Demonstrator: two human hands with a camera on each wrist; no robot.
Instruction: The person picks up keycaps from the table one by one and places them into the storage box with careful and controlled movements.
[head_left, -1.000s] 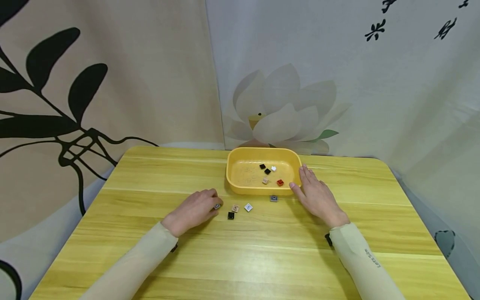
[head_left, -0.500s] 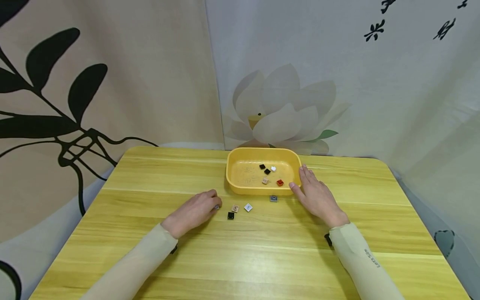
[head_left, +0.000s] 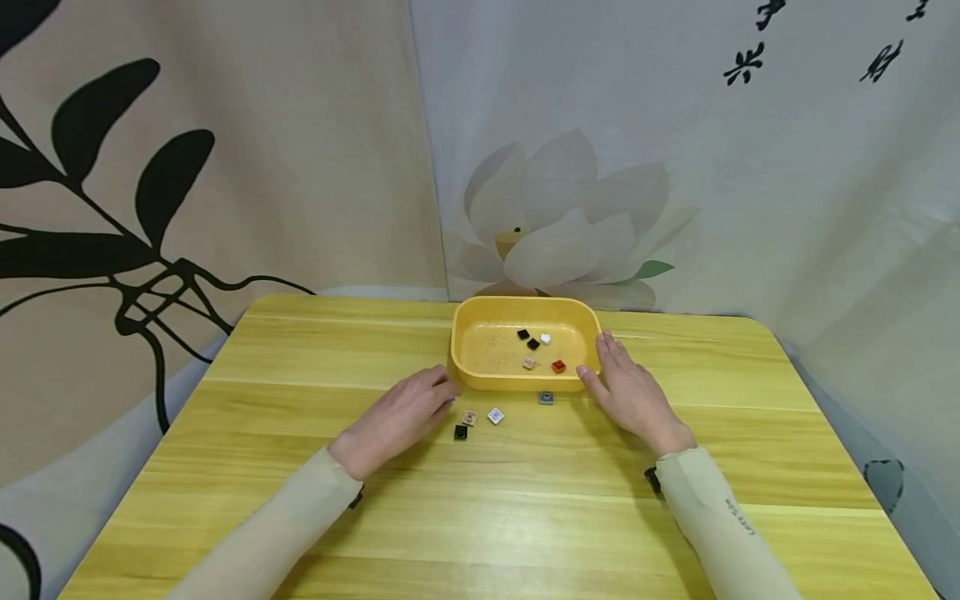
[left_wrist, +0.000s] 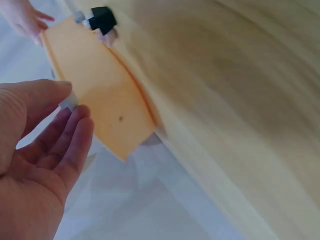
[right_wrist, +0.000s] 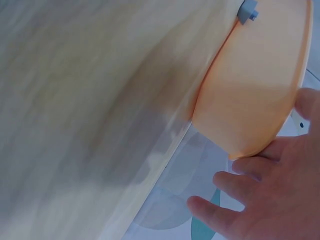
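1. One small pale block [left_wrist: 70,101] is pinched between the thumb and fingertips of the left hand [head_left: 396,417], which is over the bench [head_left: 480,517], near the yellow tray's left front corner.
2. Just right of that hand, a black block [head_left: 461,432] and a beige block [head_left: 469,417] lie close together on the wood.
3. A white block [head_left: 496,416] lies beside them, turned cornerwise.
4. Behind these stands the yellow tray [head_left: 487,382], holding two black pieces [head_left: 533,344], a pale pinkish piece [head_left: 529,363], a white piece [head_left: 545,339] and a red piece [head_left: 558,367].
5. In front of the tray's near wall is a grey block [head_left: 547,399].
6. At the tray's right end, the right hand [head_left: 632,398] touches the rim, thumb spread wide from nearly straight fingers.
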